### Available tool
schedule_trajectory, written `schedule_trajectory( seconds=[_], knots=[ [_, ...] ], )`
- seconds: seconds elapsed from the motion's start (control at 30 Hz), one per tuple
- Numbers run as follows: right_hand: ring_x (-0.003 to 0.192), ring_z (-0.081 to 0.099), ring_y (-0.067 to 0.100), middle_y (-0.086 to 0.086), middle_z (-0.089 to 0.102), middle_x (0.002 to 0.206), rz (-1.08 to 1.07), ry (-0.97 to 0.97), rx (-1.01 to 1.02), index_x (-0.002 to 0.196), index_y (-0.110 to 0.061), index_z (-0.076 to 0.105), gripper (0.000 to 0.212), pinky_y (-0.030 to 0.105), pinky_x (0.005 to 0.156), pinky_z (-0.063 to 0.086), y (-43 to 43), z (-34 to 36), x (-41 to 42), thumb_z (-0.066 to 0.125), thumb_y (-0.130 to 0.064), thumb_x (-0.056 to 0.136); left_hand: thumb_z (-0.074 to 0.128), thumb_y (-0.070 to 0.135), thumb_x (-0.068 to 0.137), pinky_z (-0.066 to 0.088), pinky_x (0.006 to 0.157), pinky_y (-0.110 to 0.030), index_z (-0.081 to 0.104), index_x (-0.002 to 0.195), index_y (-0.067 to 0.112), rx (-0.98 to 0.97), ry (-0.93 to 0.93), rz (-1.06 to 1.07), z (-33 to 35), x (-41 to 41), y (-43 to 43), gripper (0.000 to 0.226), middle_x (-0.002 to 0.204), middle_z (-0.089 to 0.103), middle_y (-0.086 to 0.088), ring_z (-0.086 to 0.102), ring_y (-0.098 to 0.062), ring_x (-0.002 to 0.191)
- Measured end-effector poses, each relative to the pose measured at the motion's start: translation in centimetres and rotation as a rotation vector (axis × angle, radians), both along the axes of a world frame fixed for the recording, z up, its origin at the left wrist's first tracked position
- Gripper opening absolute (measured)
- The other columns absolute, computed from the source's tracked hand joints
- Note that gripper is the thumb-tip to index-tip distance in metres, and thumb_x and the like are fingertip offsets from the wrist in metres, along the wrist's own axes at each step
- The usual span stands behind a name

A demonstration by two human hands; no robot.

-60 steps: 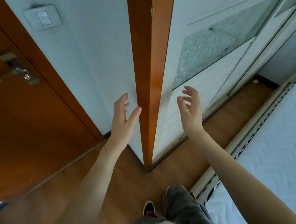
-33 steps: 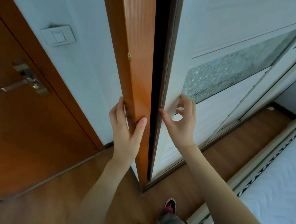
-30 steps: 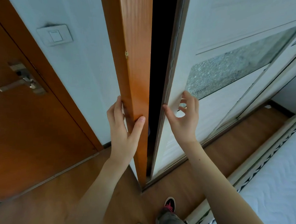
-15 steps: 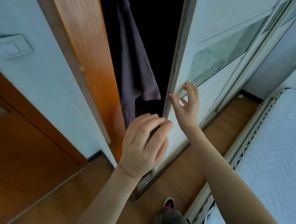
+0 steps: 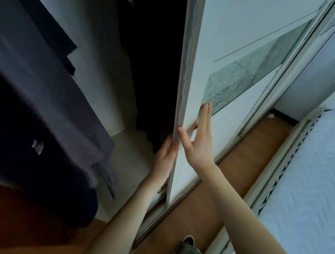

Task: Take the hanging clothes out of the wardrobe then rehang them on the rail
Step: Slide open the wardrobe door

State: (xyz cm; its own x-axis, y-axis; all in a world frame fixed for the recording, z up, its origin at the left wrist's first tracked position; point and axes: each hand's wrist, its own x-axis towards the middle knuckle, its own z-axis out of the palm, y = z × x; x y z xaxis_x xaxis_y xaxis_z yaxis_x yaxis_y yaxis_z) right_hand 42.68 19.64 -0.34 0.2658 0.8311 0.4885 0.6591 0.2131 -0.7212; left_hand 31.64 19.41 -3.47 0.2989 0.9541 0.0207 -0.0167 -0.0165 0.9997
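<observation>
The wardrobe stands open on its left side. A dark grey-purple garment (image 5: pixel 48 96) hangs close at the left, and a black garment (image 5: pixel 153 60) hangs deeper inside. The white sliding door (image 5: pixel 226 48) with a frosted glass strip fills the right. My left hand (image 5: pixel 166 151) is behind the door's left edge, its fingers curled around the frame. My right hand (image 5: pixel 198 143) lies flat on the door's front, fingers spread, thumb at the edge. The rail and hangers are out of view.
The pale wardrobe floor (image 5: pixel 133 152) shows below the clothes. A wooden floor (image 5: pixel 231 181) runs along the door track. A bed with a white quilted cover (image 5: pixel 307 188) stands at the right. My shoe (image 5: pixel 188 240) is at the bottom.
The sliding door has moved right and the opening has widened, showing more clothes. My left hand has gone from the orange wardrobe side to the door's edge. The view has swung towards the wardrobe.
</observation>
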Motion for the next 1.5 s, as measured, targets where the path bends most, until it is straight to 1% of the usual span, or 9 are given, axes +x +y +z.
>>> schedule_trajectory(
  seconds=[0.3, 0.5, 0.73, 0.87, 1.0, 1.17, 1.27, 1.4, 1.5],
  knots=[
    [0.15, 0.002, 0.026, 0.021, 0.003, 0.16, -0.005, -0.009, -0.011, 0.151, 0.005, 0.007, 0.094, 0.042, 0.121, 0.013, 5.7, -0.1, 9.6, 0.038, -0.061, 0.092, 0.041, 0.018, 0.104, 0.034, 0.088, 0.004, 0.042, 0.123, 0.047, -0.064, -0.006, -0.059, 1.3, 9.0, 5.8, 0.036, 0.122, 0.049, 0.036, 0.045, 0.031, 0.11],
    [0.15, 0.001, 0.024, 0.019, 0.003, 0.161, -0.049, -0.053, -0.021, 0.152, 0.003, 0.005, 0.09, 0.04, 0.121, 0.012, 9.7, -0.2, 15.9, 0.033, -0.06, 0.094, 0.043, 0.02, 0.103, 0.037, 0.089, 0.001, 0.047, 0.127, 0.038, -0.055, -0.029, -0.106, 1.3, 15.1, 10.1, 0.031, 0.12, 0.055, 0.032, 0.05, 0.025, 0.11],
    [0.15, 0.002, 0.021, 0.013, 0.003, 0.162, -0.093, -0.083, -0.03, 0.153, -0.004, 0.003, 0.088, 0.02, 0.119, 0.003, 13.8, 0.4, 22.9, 0.029, -0.063, 0.093, 0.05, 0.014, 0.1, 0.045, 0.087, -0.01, 0.063, 0.115, 0.021, -0.014, -0.063, -0.122, 1.0, 21.9, 15.1, 0.021, 0.105, 0.07, 0.014, 0.064, 0.007, 0.104],
    [0.15, 0.0, 0.014, 0.007, 0.002, 0.163, -0.113, -0.066, -0.047, 0.155, -0.01, 0.002, 0.087, 0.031, 0.121, 0.008, 15.9, 0.4, 26.5, 0.029, -0.064, 0.092, 0.055, 0.022, 0.098, 0.044, 0.078, -0.025, 0.069, 0.103, 0.005, 0.044, -0.019, -0.105, 1.1, 25.1, 17.4, 0.022, 0.091, 0.07, -0.004, 0.062, -0.006, 0.088],
    [0.15, 0.002, 0.016, 0.01, 0.005, 0.163, -0.104, -0.065, -0.026, 0.154, -0.006, 0.005, 0.085, 0.036, 0.122, 0.012, 17.1, 0.1, 28.5, 0.034, -0.059, 0.094, 0.058, 0.02, 0.097, 0.048, 0.079, -0.018, 0.071, 0.095, 0.029, 0.019, -0.027, -0.095, 1.2, 26.8, 18.6, 0.016, 0.085, 0.073, 0.012, 0.066, 0.003, 0.088],
    [0.15, 0.002, 0.014, 0.007, 0.005, 0.163, -0.136, -0.09, -0.037, 0.155, -0.009, 0.006, 0.086, 0.027, 0.12, 0.011, 17.9, -0.2, 29.5, 0.032, -0.062, 0.093, 0.059, 0.021, 0.096, 0.045, 0.074, -0.021, 0.07, 0.089, 0.029, 0.007, -0.04, -0.065, 1.4, 28.1, 19.1, 0.015, 0.083, 0.072, 0.005, 0.064, -0.002, 0.082],
    [0.15, 0.002, 0.015, 0.007, 0.004, 0.163, -0.102, -0.064, -0.02, 0.154, -0.012, 0.004, 0.084, 0.039, 0.121, 0.018, 18.0, -0.5, 30.1, 0.039, -0.058, 0.093, 0.062, 0.025, 0.093, 0.041, 0.066, -0.017, 0.071, 0.086, 0.033, 0.052, 0.059, 0.05, 1.2, 28.4, 18.6, 0.014, 0.073, 0.069, -0.001, 0.058, 0.001, 0.07],
    [0.15, 0.002, 0.016, 0.008, 0.005, 0.163, -0.078, 0.004, -0.005, 0.154, -0.01, 0.007, 0.085, 0.047, 0.118, 0.023, 17.9, -0.8, 30.0, 0.044, -0.055, 0.093, 0.07, 0.02, 0.087, 0.045, 0.066, -0.009, 0.078, 0.09, 0.016, 0.02, 0.114, 0.202, 0.7, 28.6, 18.5, 0.009, 0.072, 0.071, 0.017, 0.065, 0.005, 0.076],
    [0.149, 0.013, 0.018, 0.013, 0.017, 0.159, -0.078, 0.082, 0.033, 0.152, -0.003, 0.016, 0.083, 0.044, 0.117, 0.026, 17.6, -0.8, 29.9, 0.049, -0.05, 0.093, 0.067, 0.022, 0.09, 0.047, 0.075, -0.01, 0.074, 0.101, 0.009, -0.029, 0.094, 0.166, 0.5, 28.7, 18.2, 0.018, 0.091, 0.076, 0.006, 0.068, 0.0, 0.087]
  ],
)
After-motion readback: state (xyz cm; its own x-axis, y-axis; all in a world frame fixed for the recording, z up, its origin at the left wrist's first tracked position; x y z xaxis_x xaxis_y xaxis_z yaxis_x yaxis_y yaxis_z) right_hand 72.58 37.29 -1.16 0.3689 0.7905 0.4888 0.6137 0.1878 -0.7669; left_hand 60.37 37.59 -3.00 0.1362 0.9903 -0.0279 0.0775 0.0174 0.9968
